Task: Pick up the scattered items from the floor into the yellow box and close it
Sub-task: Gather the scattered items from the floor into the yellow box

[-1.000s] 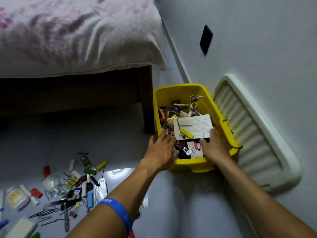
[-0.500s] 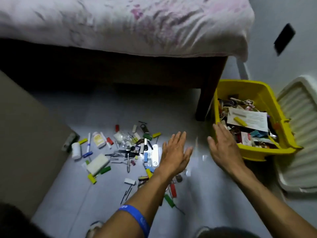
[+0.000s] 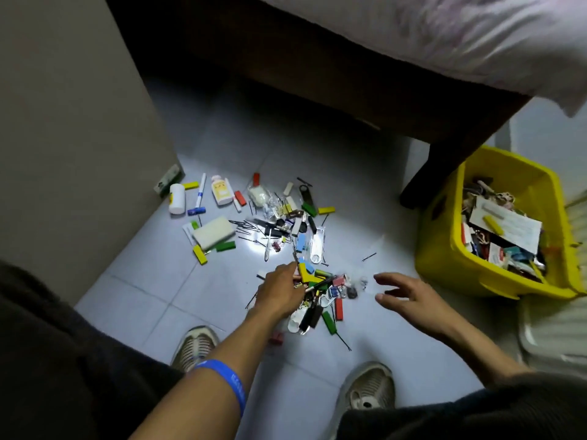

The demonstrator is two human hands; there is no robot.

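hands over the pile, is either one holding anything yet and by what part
The left hand reaches into the scattered items; whether its fingers grip one cannot be told. The right hand is spread open, holding nothing.

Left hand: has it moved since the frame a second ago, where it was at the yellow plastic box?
Yes. The left hand has left the yellow plastic box and now sits on the pile of small scattered items on the floor, away from the box.

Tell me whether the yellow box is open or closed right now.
Open. The yellow plastic box has no lid on it; papers and small items show inside over its rim. The white ribbed lid lies on the floor beside it.
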